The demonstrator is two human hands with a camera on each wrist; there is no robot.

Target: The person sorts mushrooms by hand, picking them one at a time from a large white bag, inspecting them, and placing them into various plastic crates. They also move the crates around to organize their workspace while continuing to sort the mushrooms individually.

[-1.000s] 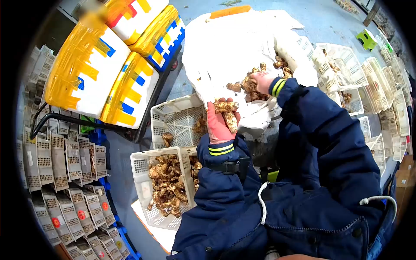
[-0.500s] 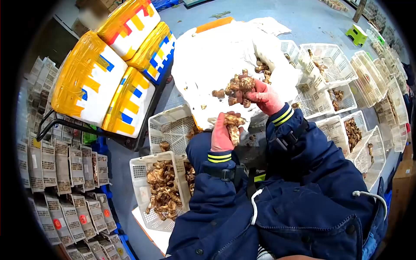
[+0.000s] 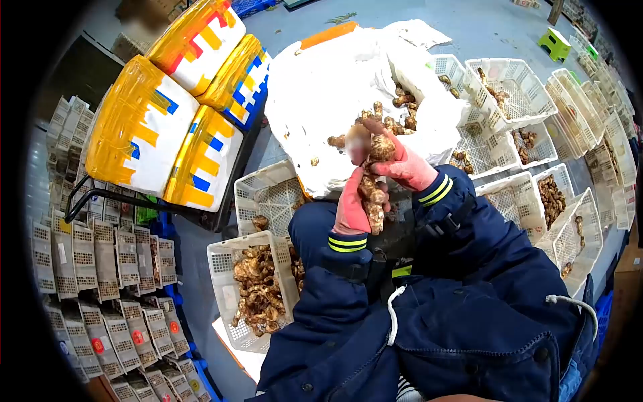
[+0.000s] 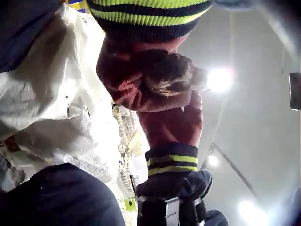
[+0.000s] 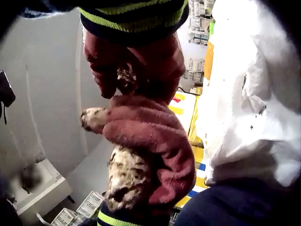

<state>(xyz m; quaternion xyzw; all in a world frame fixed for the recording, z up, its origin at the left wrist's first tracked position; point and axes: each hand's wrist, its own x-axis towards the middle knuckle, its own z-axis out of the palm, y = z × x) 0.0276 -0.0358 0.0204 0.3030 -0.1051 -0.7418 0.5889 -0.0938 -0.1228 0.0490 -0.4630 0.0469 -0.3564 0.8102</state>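
Both hands wear pink gloves and meet close together over the near edge of the white sheet [image 3: 321,87]. My left hand [image 3: 351,208] grips matsutake-like mushrooms [image 3: 372,201], pale stems with brown patches; in the right wrist view its fingers curl around a thick mottled mushroom [image 5: 126,176] while a stem end [image 5: 94,119] sticks out past them. My right hand [image 3: 412,166] holds another mushroom [image 3: 382,149] with a rounded cap just above the left hand's. A blurred patch covers part of what lies between the hands. More mushrooms [image 3: 404,98] lie on the sheet beyond.
A plastic basket full of mushrooms [image 3: 258,295] stands at my left, with another basket [image 3: 264,177] behind it. Several white baskets [image 3: 519,84] line the right side. Taped foam boxes [image 3: 144,127] sit on a cart at the left, above stacked baskets [image 3: 100,261].
The right hand first picked up mushrooms from the pile on the sheet, then came back toward the body and met the left hand. The left hand still holds its mushrooms.
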